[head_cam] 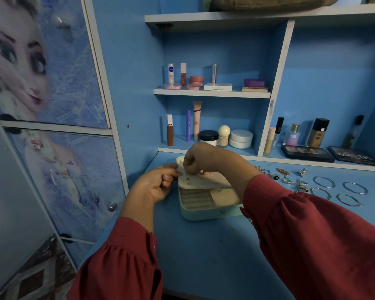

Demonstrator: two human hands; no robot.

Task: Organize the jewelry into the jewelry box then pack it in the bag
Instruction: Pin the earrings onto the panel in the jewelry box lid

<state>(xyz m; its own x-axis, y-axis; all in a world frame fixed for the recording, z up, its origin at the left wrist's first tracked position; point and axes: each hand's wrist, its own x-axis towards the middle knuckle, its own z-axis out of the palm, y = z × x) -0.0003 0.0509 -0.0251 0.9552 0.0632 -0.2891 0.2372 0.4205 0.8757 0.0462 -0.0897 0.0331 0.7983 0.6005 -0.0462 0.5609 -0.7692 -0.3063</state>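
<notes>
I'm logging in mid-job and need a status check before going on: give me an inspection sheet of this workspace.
Surface: blue desk top, bare in front of the box.
Job's things: pale green jewelry box open, beige earring panel raised over ribbed ring slots; silver bangles and small silver and gold pieces lie loose to its right. No bag seen.
Clutter: cosmetics bottles and jars on the blue shelves; two dark eyeshadow palettes.
Grippers: left hand holds the panel's left edge; right hand pinches something small over the panel, too small to tell.
Cables: nothing seen.
Surroundings: cupboard doors with cartoon print at left.
</notes>
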